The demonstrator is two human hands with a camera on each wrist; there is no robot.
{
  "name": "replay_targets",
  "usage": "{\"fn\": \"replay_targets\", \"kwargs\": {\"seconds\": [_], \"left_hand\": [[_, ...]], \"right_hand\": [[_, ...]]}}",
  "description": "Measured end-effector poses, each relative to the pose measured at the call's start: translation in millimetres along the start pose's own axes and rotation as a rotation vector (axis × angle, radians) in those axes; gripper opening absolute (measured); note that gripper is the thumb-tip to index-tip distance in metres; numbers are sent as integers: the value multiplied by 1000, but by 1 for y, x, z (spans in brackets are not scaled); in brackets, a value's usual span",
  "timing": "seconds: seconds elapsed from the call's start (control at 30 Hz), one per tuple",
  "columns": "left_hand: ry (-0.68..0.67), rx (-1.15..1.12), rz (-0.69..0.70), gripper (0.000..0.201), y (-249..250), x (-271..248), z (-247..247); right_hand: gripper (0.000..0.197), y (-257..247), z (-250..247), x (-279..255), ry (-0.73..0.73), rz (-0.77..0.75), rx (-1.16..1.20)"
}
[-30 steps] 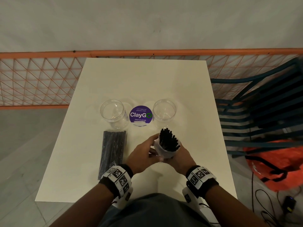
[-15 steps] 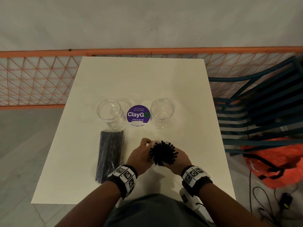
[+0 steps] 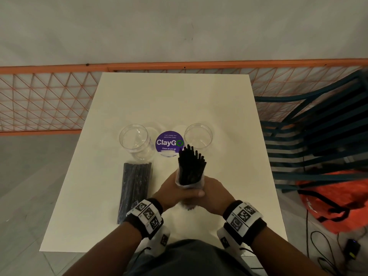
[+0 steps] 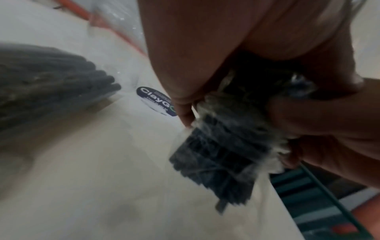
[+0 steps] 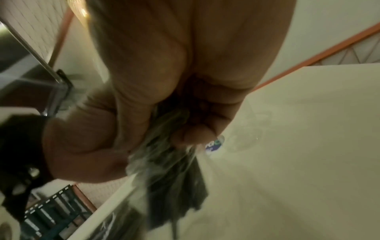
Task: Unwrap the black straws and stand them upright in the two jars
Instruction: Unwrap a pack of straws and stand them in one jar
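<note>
Black straws (image 3: 191, 166) clasped by left hand (image 3: 172, 189) and right hand (image 3: 216, 194), apparently overlapped

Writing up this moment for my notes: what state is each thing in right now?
straw bundle, tips out of its plastic wrap, tilted away
left hand, grips the wrapped end
right hand, grips the wrapped end
left jar, upright, lidless, empty
right jar, upright, lidless, empty
second straw pack, wrapped, lying flat

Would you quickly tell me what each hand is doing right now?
Left hand: closed, holding the bundle of black straws in its clear wrapper.
Right hand: closed, holding the same bundle from the other side.
</note>
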State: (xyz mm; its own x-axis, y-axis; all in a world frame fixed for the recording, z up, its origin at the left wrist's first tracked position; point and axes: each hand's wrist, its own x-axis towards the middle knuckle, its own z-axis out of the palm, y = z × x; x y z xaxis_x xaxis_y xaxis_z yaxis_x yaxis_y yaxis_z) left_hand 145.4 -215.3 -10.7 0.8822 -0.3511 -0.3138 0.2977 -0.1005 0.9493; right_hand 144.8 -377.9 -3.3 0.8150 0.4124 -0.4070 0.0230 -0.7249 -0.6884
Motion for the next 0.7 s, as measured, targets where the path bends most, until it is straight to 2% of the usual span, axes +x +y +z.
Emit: {"fn": "replay_targets", "kwargs": {"seconds": [0.1,0.17,0.27,0.4,0.47,0.53,0.57,0.63,0.67,0.7], "left_hand": [[69,-136,-38,32,9,-2,-8],[91,-193,-75,32,11,0,-13],[144,-271,-110,29,21,2,-14],[234,-439,-171,46,39,5,-13],[222,-544,-241,59,47,6,-15],[172,-566,-285,67,49,6,-23],[115,-567,-286,66,52,3,-30],[51,-519,-271,62,66,5,-12],[73,-377,-284,57,69,14,9],[413,-232,-416,48,81,28,14]], "right_hand": [[62,-8,-15,-12,-123,-57,-21],[69,-8,-25,-20,-111,-115,-134],[61,-5,-36,-29,105,-228,-365],[41,-5,-47,-31,400,-392,-350],[58,-2,-52,-25,500,-425,-463],[73,-1,-56,-17,541,-463,-626],[75,-5,-57,-13,551,-501,-660],[73,-17,-58,-8,560,-624,-674],[68,-24,-58,-5,552,-692,-678],[62,-29,-59,-2,532,-749,-682]]}}
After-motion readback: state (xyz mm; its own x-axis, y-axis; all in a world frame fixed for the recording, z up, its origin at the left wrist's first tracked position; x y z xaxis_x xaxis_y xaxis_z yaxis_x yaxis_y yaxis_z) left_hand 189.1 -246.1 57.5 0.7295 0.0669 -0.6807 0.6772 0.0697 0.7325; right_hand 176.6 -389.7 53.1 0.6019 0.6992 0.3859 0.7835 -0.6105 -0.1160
